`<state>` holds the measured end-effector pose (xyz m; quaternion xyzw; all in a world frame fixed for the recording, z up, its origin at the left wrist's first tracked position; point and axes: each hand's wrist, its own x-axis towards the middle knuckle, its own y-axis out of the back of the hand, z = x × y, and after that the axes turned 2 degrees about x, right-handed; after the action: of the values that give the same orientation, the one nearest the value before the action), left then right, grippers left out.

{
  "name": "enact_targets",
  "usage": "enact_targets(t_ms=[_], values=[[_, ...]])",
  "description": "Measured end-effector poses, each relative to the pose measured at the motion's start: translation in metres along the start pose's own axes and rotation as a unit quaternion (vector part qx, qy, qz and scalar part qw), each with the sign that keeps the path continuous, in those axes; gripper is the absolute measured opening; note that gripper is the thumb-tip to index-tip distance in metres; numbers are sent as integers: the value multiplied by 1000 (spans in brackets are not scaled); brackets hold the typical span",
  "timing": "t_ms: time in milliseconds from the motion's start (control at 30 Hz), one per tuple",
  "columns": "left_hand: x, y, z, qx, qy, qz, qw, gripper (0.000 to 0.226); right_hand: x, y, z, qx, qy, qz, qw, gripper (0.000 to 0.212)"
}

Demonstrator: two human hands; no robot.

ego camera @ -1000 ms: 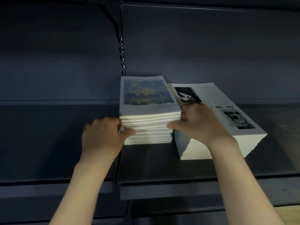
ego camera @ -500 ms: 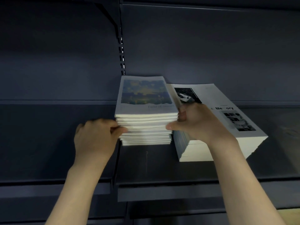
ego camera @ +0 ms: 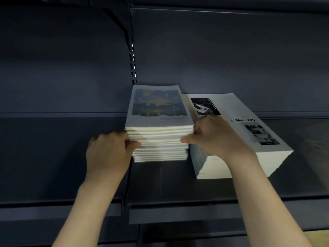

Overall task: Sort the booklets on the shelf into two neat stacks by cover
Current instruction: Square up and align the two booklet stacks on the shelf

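A: What is seen on the dark metal shelf (ego camera: pixel 160 184)?

B: Two stacks of booklets are seen, close side by side: a painted-cover stack (ego camera: pixel 158 125) on the left and a black-and-white photo-cover stack (ego camera: pixel 249 139) on the right.

A: How are the hands placed?

B: The upper booklets of the painted-cover stack are clamped from both sides. Its left edge is gripped by the left hand (ego camera: pixel 108 150), its right edge by the right hand (ego camera: pixel 213 138), thumbs laid across the front edges. The upper booklets are skewed against those below.
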<state>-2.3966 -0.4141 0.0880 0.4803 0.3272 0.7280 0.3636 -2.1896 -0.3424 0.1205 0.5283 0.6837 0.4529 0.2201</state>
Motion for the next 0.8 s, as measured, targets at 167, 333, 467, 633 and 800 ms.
enact_targets(t_ms=[167,333,467,633,800], values=[[-1,-2,-2,12,-24,9,1000,33,1,1,-6,-18,-27,-16,999,40],[1,-4,-3,59,-62,26,996,48,5,0,-13,-85,-38,-43,995,43],[5,-6,-11,29,-93,16,995,44,1,0,-12,-64,-44,-10,997,44],[11,-13,-24,-15,-120,1,993,44,-2,-3,-12,-33,-56,24,998,44],[6,-13,-23,-82,-80,12,993,53,-5,-5,-9,24,-57,23,998,42]])
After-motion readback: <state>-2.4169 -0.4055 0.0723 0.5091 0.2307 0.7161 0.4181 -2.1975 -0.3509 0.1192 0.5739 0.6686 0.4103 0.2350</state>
